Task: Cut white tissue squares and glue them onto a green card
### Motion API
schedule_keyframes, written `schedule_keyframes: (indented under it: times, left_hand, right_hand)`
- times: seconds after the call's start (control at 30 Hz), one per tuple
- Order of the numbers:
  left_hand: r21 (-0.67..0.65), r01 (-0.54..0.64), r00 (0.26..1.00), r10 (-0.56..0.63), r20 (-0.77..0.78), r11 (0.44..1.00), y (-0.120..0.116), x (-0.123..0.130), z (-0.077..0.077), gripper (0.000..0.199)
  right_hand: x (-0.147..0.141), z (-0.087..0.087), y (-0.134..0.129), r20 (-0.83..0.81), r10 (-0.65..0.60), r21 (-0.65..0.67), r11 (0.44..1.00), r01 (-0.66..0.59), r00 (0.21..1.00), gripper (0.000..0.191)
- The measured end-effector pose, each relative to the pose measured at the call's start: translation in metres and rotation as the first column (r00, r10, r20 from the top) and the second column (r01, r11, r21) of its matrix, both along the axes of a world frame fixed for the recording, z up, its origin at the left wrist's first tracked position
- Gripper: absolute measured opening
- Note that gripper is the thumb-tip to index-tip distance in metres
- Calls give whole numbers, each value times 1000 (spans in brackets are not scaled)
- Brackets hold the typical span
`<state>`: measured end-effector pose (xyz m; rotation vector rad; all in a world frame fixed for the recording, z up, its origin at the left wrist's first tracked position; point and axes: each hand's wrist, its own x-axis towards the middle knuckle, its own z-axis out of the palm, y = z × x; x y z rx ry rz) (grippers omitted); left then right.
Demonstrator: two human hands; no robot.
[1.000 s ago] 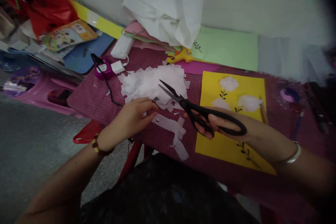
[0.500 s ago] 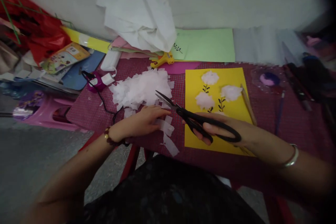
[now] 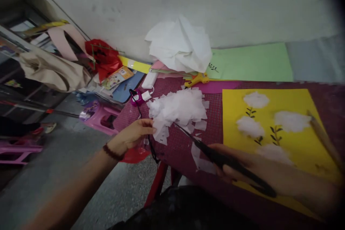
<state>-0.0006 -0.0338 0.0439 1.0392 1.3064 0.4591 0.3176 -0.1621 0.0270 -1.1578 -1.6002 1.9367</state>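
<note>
My left hand (image 3: 137, 133) is at the near left edge of the pile of white paper pieces (image 3: 180, 106), its thumb and fingers closed on a white paper piece (image 3: 161, 133). My right hand (image 3: 242, 165) grips black scissors (image 3: 215, 156), whose blades look closed and point left to the near side of the pile. Beneath the scissors lie loose white scraps (image 3: 201, 158). To the right, partly under my right forearm, is a yellow sheet (image 3: 231, 107) bearing fluffy white flowers (image 3: 250, 126) and dark leaf sprigs.
A yellow glue gun (image 3: 196, 79) lies behind the pile, near crumpled white paper (image 3: 180, 45) and a green sheet (image 3: 256, 63). A black cord runs from the purple socket block (image 3: 137, 97) over the left table edge. Pink stools stand at the left.
The view has swung left. My left hand has moved to the pile's left side and pinched a paper piece. The scissors, open before, now look closed and have turned in my right hand.
</note>
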Motion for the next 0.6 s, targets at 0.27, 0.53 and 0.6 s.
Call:
schedule_keyframes:
  times: [0.27,0.53,0.6]
  left_hand:
    - [19,-38,967,32,251,999,-7,-2,-10,29]
    - [5,-33,947,30,320,999,16,-3,-10,42]
    - [-14,-18,951,21,310,1000,20,-4,-9,45]
  right_hand:
    - [-31,2,38,-175,165,-70,981,-180,971,63]
    - [-46,4,62,-64,117,-98,988,-123,991,75]
    - [-47,3,68,-31,112,-86,990,-114,993,77]
